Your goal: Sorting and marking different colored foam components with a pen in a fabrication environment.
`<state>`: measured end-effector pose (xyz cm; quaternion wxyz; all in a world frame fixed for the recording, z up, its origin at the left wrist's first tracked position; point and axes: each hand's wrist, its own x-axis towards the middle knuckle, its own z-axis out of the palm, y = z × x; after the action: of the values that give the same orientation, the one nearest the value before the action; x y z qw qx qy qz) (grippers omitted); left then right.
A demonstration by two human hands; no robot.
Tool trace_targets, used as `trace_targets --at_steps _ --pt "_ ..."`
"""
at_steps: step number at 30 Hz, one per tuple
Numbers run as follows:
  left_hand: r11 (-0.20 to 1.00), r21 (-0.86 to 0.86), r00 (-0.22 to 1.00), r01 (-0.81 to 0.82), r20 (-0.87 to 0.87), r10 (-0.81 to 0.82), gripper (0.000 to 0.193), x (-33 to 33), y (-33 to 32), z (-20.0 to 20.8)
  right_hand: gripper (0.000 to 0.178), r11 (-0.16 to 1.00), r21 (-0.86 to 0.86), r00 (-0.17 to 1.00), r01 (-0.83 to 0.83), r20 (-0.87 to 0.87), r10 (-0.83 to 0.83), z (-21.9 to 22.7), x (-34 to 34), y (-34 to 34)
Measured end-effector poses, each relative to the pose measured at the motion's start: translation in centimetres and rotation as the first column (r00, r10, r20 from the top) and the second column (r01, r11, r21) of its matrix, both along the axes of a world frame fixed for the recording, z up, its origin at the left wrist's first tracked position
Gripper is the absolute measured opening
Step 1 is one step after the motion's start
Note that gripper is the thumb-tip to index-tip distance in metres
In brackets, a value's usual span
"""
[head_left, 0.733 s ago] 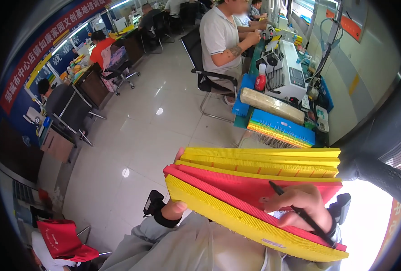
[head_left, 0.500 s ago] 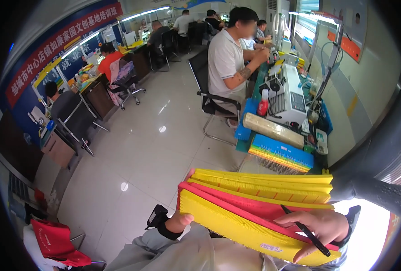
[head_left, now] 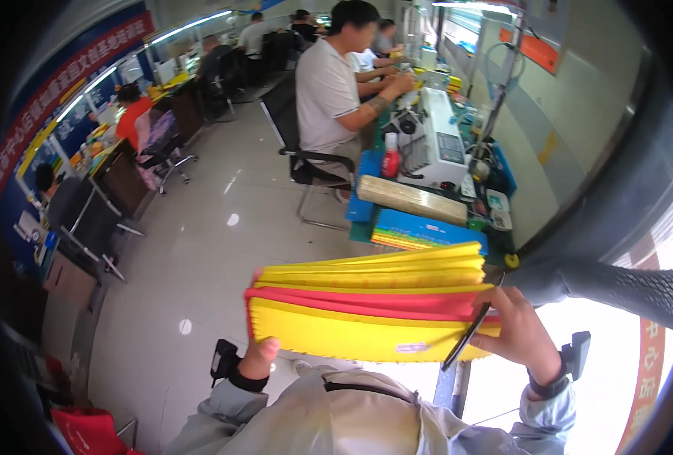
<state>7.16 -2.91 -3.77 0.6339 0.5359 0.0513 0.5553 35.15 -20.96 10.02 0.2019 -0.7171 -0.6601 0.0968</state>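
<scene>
A fanned stack of yellow and red foam sheets (head_left: 351,332) with notched edges is held up in front of my body. Its front yellow sheet carries a small white label (head_left: 412,348). My left hand (head_left: 258,359) grips the lower left corner, thumb on the front face and the other fingers hidden behind. At the right end, my right hand (head_left: 514,327) holds a black pen (head_left: 467,337) slanted across the sheets, and its fingers also close on the stack's edge. Dark bands with a black block circle both wrists.
Beyond the stack, a green-topped workbench holds a blue-topped layered stack (head_left: 427,227), a wrapped long block (head_left: 412,199), a red bottle (head_left: 390,155) and a white machine (head_left: 436,140). A seated person (head_left: 329,91) works there. Other people sit along the left benches. A red bag (head_left: 86,432) hangs lower left.
The stack has come level and shifted left in view, its sheets fanned wider at the top. My right hand has moved up to the right end, pen still held. The view has turned right.
</scene>
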Motion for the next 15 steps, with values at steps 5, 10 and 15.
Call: trace_targets --at_steps 5,10,15 --pt "0.995 0.082 0.996 -0.061 0.063 0.056 0.092 -0.2 1.1 -0.2 0.043 0.978 0.059 0.972 0.203 -0.135 -0.193 -1.7 2.7 -1.8" --pt "0.979 0.132 0.985 -0.157 0.087 0.146 0.094 -1.1 1.6 -0.5 0.048 0.902 0.358 0.534 0.242 -0.825 0.184 -5.9 4.8 -1.9" --pt "0.969 0.241 0.995 -0.056 0.094 0.034 0.090 -0.9 2.0 -0.1 0.050 0.833 0.464 0.352 0.301 -0.866 0.355 -8.2 4.0 -0.9"
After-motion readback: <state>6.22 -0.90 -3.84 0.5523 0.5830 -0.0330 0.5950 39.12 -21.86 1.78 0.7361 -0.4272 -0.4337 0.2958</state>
